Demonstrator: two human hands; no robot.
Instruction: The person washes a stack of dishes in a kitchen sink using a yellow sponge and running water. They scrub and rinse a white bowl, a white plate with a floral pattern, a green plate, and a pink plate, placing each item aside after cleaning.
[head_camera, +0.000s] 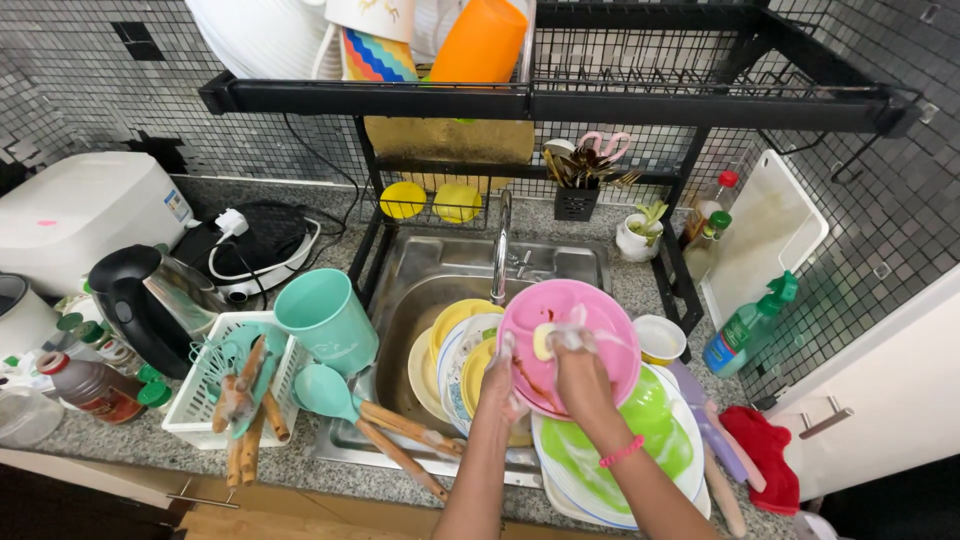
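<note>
A round pink plate (590, 310) with dark red smears is held tilted over the sink (440, 265). My left hand (502, 378), in a thin clear glove, grips the plate's lower left rim. My right hand (572, 352), also gloved, presses a small yellow sponge (543, 341) against the plate's face. A pink band circles my right wrist (622, 452). Below the pink plate lies a stack of plates, the top one green and white (660, 440). Several more plates, yellow and white (455, 350), lean inside the sink.
A faucet (500, 250) rises behind the plate. A teal cup (325, 318), teal ladle and wooden-handled utensils lie left, beside a white basket (215, 400) and black kettle (150, 305). A green spray bottle (750, 325), cutting board and red cloth (765, 450) sit right. A black rack (540, 100) spans overhead.
</note>
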